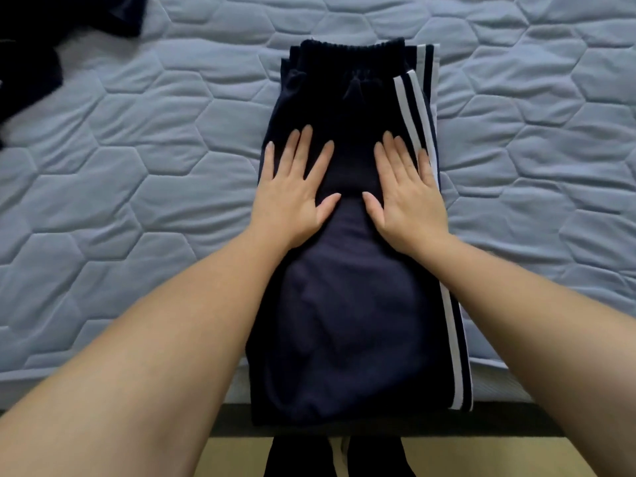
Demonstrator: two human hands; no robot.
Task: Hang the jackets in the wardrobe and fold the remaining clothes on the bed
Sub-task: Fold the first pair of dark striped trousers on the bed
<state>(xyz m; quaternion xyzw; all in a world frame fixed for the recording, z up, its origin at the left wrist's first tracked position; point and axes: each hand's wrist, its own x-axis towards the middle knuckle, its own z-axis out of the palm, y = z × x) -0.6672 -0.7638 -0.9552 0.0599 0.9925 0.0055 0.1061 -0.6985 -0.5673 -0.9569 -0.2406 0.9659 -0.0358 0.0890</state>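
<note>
The bed (137,187) fills most of my view, covered in a pale blue quilt stitched in hexagons, its near edge running along the bottom above a strip of tan floor (481,456). The navy track pants (347,321) lie in the middle of it, folded lengthwise into one long band, the elastic waistband (351,51) at the far end and the near end hanging just over the mattress edge. White stripes (413,105) run down the band's right side. I see both palms laid flat on the cloth, about midway along the band. The left hand (296,197) rests near the left edge with its fingers (303,146) fanned apart; the right hand (406,201) lies beside the stripes, fingers (395,153) closer together, the little finger touching the stripes. The thumbs point toward each other, apart, with dark fabric between them. Nothing is pinched. More dark clothing (31,63) lies bunched at the far left corner.
</note>
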